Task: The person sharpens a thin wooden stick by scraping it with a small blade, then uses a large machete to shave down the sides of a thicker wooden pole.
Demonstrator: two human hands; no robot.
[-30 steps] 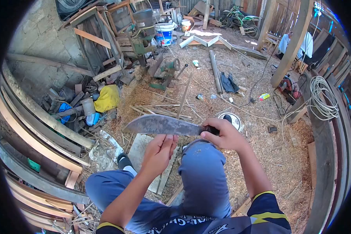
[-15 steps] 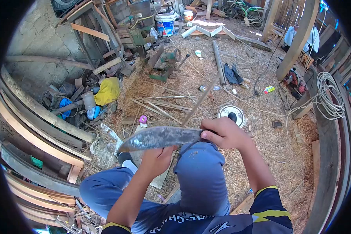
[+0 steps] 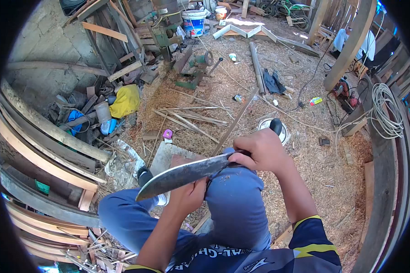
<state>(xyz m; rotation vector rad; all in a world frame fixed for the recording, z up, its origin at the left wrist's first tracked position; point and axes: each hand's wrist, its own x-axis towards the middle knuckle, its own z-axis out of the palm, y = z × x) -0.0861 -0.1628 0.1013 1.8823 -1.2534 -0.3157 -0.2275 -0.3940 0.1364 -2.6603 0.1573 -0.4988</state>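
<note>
My right hand [image 3: 264, 152] is closed round the black handle [image 3: 276, 125] of a machete. Its wide dark blade [image 3: 182, 176] slants down to the left, above my raised knee [image 3: 234, 193]. Below the blade, my left hand [image 3: 189, 195] is closed, its fingers partly hidden. A thin wooden strip [image 3: 237, 120] stretches away from behind the blade, in line with my left hand. Where the strip meets that hand is covered by the blade, but the hand appears to grip it.
Several loose wood strips [image 3: 187, 118] lie on the shavings-strewn floor, near a pink tape measure [image 3: 167, 134]. A round white lid [image 3: 282, 136] is beyond my right hand. Green machinery [image 3: 193, 73] stands farther off. Curved timbers [image 3: 45, 154] line the left, coiled cable [image 3: 382, 111] the right. A person [image 3: 369, 45] is behind a post.
The machete has tilted: its tip dropped lower at the left while the handle end rose. My right hand moved slightly up. The blade's face turned darker, away from the light.
</note>
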